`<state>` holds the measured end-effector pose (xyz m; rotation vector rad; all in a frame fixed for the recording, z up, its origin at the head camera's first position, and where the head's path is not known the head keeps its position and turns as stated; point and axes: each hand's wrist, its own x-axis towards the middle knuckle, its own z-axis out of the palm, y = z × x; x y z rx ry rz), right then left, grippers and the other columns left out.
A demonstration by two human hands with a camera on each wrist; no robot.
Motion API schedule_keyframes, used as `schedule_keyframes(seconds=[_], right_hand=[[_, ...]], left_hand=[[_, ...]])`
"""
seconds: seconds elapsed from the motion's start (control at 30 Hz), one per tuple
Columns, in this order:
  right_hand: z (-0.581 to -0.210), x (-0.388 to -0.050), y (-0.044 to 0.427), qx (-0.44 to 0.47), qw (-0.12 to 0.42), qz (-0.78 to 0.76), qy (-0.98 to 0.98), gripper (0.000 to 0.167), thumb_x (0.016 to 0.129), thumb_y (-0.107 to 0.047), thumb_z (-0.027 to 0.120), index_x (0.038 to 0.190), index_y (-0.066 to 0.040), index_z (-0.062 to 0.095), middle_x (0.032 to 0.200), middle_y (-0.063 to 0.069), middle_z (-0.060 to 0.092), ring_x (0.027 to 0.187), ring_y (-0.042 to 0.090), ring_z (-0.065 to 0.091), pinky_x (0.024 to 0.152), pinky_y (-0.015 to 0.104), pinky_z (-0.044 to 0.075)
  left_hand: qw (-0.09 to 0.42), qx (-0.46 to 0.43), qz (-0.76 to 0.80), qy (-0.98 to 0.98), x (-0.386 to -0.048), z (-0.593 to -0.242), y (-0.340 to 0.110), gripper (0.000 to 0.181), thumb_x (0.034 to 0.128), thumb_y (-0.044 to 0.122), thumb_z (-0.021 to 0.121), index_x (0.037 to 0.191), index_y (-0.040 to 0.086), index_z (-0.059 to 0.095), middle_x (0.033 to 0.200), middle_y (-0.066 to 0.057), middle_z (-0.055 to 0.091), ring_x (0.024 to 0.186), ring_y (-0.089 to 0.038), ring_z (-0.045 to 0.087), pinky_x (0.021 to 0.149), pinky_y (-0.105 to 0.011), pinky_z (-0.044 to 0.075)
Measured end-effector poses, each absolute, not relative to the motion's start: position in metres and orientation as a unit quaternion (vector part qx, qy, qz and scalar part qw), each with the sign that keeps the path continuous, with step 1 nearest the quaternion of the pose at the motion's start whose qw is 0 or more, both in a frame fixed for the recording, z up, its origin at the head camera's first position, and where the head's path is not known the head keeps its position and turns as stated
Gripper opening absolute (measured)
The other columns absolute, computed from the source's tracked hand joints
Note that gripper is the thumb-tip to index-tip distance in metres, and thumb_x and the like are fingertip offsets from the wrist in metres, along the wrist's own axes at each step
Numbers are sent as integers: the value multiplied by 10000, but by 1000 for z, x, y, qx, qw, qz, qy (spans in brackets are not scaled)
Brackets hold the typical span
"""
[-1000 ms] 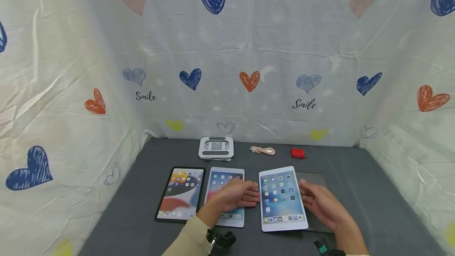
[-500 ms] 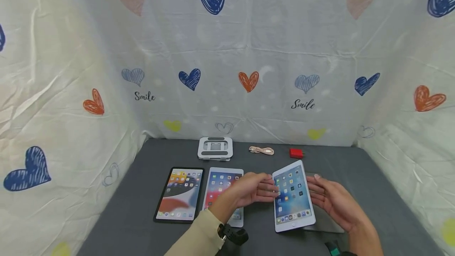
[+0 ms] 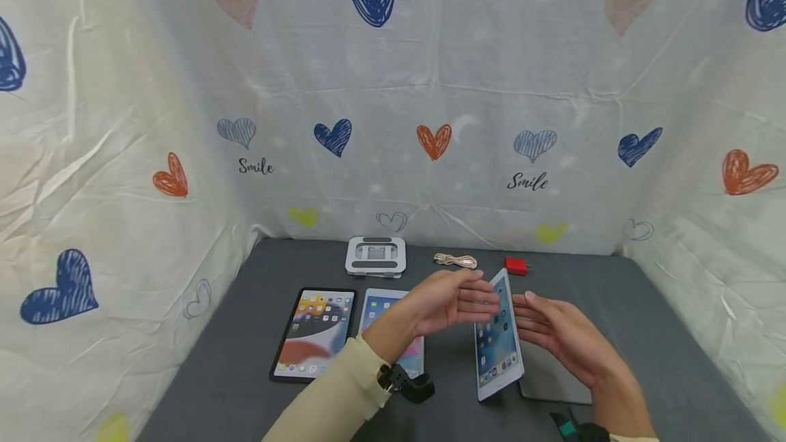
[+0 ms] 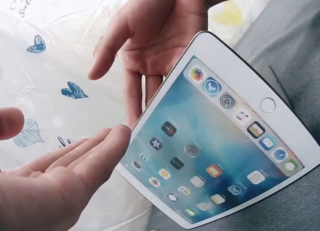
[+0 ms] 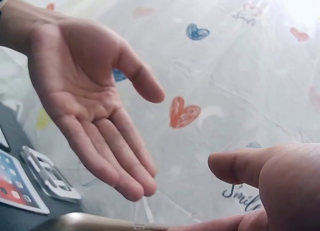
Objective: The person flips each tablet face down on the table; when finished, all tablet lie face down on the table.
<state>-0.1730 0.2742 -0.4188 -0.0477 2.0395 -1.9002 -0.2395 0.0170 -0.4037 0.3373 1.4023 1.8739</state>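
- Head camera first, with my clock set around the tilted tablet [image 3: 499, 346]: it stands steeply between both hands, screen toward 9 o'clock.
- I see the left hand [image 3: 445, 302] at 10 o'clock, fingers straight and side by side, tips at the tablet's near edge; the right wrist view shows its thumb held apart.
- At 3 o'clock is the right hand [image 3: 561, 336], its fingers straight too and reaching the far side. I see neither hand pinching.
- For room, I have a strip of grey counter [image 3: 454, 360] at 8 o'clock, and more beyond the right forearm.
- Toward 9 o'clock lie the white-framed tablet [image 3: 377, 305], then the black-framed tablet [image 3: 313, 336], flat and side by side.
- Near the counter's back edge sit a folded stand [image 3: 375, 264] at 10, a coiled cable [image 3: 456, 261] at 11 and a red charger [image 3: 514, 266] just past 12; the heart-print curtain [image 3: 368, 87] rises behind.
- The left forearm covers much of the white-framed tablet.
- The right hand partly covers a flat grey item [image 3: 552, 377] at 4 o'clock; I can't tell what it is.
- I can't tell whether the tilted tablet's bottom corner touches the counter.
- The right wrist view cuts that tablet to a blurred edge at 6 o'clock.
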Motion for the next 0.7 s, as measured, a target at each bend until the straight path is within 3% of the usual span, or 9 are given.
schedule_keyframes(seconds=[0.23, 0.7], right_hand=[[-412, -177, 254, -33, 179, -661, 728, 746, 1182, -465, 464, 1637, 118, 363, 1692, 309, 420, 1469, 334, 592, 1115, 361, 604], [-414, -182, 224, -46, 183, -652, 734, 657, 1177, -379, 513, 1592, 124, 443, 1647, 295, 495, 1414, 306, 645, 1136, 357, 589]], left_hand=[[365, 116, 735, 560, -241, -397, 14, 627, 1166, 392, 497, 1538, -112, 528, 1515, -245, 645, 1450, -392, 616, 1241, -534, 488], [316, 69, 756, 569, -239, -403, -13, 593, 1155, 339, 502, 1498, -143, 549, 1531, -305, 609, 1434, -456, 612, 1208, -571, 516]])
